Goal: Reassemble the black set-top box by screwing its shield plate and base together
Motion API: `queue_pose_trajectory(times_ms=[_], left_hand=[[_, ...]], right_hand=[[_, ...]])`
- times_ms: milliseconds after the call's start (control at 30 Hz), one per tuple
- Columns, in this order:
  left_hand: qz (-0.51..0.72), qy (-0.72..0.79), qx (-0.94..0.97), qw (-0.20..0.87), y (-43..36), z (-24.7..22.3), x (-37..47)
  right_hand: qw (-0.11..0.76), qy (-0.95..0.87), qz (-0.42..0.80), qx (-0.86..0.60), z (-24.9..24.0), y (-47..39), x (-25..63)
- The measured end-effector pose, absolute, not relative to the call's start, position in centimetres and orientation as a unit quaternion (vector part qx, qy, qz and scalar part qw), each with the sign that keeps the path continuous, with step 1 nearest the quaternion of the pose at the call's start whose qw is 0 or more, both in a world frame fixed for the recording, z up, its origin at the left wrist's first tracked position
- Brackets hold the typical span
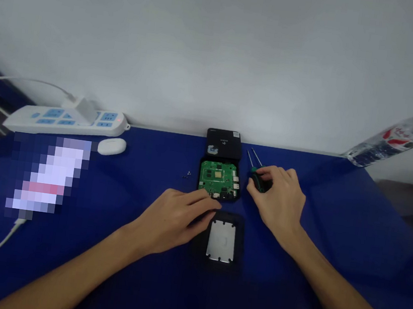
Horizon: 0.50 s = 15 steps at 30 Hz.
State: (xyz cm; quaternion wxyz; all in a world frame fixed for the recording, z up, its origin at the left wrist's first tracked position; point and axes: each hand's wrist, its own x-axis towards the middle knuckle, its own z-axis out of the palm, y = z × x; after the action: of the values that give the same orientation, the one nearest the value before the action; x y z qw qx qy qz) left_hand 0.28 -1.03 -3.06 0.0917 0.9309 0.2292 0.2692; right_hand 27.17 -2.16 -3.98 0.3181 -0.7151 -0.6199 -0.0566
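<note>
My left hand (pixel 175 219) is closed at the upper left corner of a black cover (pixel 239 242), thumb and fingertips close together there. The cover lies flat, showing a silvery metal plate (pixel 221 241) set in it. Just beyond those fingers, a green circuit board (pixel 213 175) sits in an open black case. My right hand (pixel 278 199) has its fingers around the green-and-black handle of a screwdriver (pixel 258 180). Two thin metal shafts point away from this hand, side by side. How the second handle lies under the fingers is hidden.
Behind the case is a black box (pixel 224 144). Several tiny screws (pixel 187 175) lie left of the board. Farther left are a white power strip (pixel 66 121), a white earbud case (pixel 111 146) and a pixelated bright phone-like object (pixel 51 174) on a cable. A bottle (pixel 399 137) stands right.
</note>
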Motion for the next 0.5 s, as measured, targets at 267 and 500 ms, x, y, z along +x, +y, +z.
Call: queue_pose_trajectory(times_ms=[267, 500], left_hand=[[0.243, 0.219, 0.939, 0.107, -1.4, -2.7, 0.5], [0.240, 0.213, 0.942, 0.100, -1.6, -2.7, 0.7]], right_hand=[[0.288, -0.649, -0.095, -0.697, -5.2, -1.9, 26.9], [0.273, -0.670, -0.149, -0.674, -5.4, -1.7, 27.1]])
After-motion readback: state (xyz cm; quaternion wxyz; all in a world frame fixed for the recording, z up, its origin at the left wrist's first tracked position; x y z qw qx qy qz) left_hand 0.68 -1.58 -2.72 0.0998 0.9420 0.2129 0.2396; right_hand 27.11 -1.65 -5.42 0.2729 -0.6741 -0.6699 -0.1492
